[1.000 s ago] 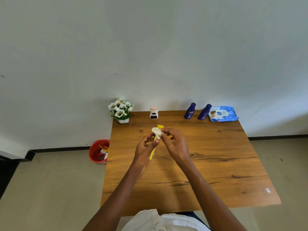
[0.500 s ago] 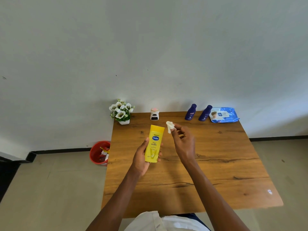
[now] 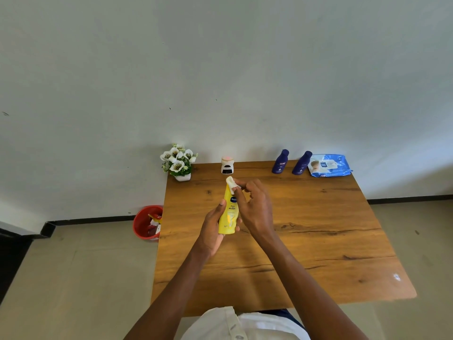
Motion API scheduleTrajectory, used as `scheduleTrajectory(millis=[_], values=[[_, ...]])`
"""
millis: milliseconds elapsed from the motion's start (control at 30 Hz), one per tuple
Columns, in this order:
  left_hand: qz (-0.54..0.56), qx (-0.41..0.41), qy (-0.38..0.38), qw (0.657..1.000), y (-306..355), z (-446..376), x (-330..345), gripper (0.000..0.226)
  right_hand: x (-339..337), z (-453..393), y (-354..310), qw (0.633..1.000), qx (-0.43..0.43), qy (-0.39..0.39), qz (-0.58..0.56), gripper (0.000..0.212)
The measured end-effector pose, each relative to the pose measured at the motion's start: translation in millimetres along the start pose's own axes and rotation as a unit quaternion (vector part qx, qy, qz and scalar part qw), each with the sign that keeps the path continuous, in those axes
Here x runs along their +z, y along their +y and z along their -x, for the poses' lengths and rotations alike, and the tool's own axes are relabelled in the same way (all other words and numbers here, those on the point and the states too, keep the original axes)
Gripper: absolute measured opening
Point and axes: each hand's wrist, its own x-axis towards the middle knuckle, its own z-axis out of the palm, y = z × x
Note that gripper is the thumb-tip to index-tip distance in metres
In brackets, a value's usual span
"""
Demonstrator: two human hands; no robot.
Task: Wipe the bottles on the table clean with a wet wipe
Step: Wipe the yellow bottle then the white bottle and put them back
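**Wipe at the bottle's top**

The left hand (image 3: 212,229) grips the yellow bottle (image 3: 229,214) above the table (image 3: 318,241). The right hand (image 3: 255,207) pinches a wet wipe (image 3: 231,183) against its top end. Two blue bottles (image 3: 280,161) stand by the wipes pack (image 3: 328,166).

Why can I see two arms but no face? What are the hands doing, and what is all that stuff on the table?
The camera sits on the person's head and looks down, so you see only their own arms. The left hand holds a yellow bottle up above the wooden table. The right hand pinches a small white wet wipe against the bottle's top end to clean it. At the far edge of the table stand a little pot of white flowers, a small white jar, two dark blue bottles and a blue pack of wipes. A red bin sits on the floor.
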Motion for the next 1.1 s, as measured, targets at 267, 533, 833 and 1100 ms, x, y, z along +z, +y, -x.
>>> scheduleTrajectory(millis=[267,533,833,1100], values=[[0.094,-0.072,0.054,0.991,2,-1,-9,0.06,-14,-1,16,0.966,0.161,-0.002,-0.203,0.019],[0.158,-0.085,0.063,0.982,9,-3,-21,0.068,-29,0,32,0.957,0.211,0.004,-0.197,0.016],[0.165,-0.073,0.027,0.983,16,-10,-23,0.058,-15,1,28,0.974,0.163,-0.051,-0.146,0.025],[0.128,-0.049,0.014,0.99,11,-9,-14,0.054,-4,-10,4,0.998,0.008,-0.049,-0.035,0.021]])
